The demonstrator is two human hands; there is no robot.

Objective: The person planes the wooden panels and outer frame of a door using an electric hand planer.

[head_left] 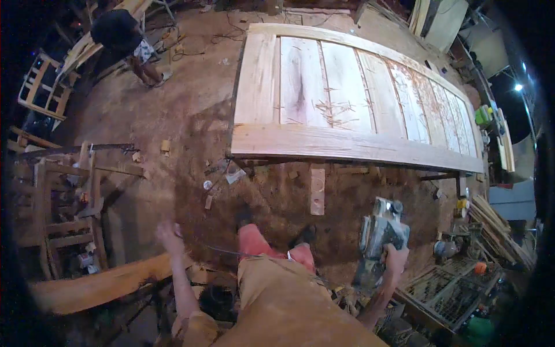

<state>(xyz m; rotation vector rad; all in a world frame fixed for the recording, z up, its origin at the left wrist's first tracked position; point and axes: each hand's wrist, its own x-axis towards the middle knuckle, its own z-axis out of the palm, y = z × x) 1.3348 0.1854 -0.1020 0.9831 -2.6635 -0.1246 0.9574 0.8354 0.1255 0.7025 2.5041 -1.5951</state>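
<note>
- The power tool, grey and bulky with a rounded knob at its far end, is held up in front of the person on the right, apart from the large wooden panel.
- The right hand grasps the power tool at its near side.
- The left hand is well apart from the tool, out to the left near a long orange-brown plank; it is blurred, and whether its fingers close on anything cannot be told.
- Ahead lies the large wooden panel, flat and raised off the ground, with pale boards set inside a frame. Shavings are scattered over its boards, thickest toward the right part.
- Between the person's feet and the panel, a narrow wood piece with round marks lies on the brown ground.
- A thin dark cord runs across in front of the person's legs.
- At the right, a green item is beside the panel's far end; nearer are a pile of wood strips, a metal grid and a small orange item.
- At the left stands a wooden frame.
- At the upper left, another person in a dark top bends forward.
</note>
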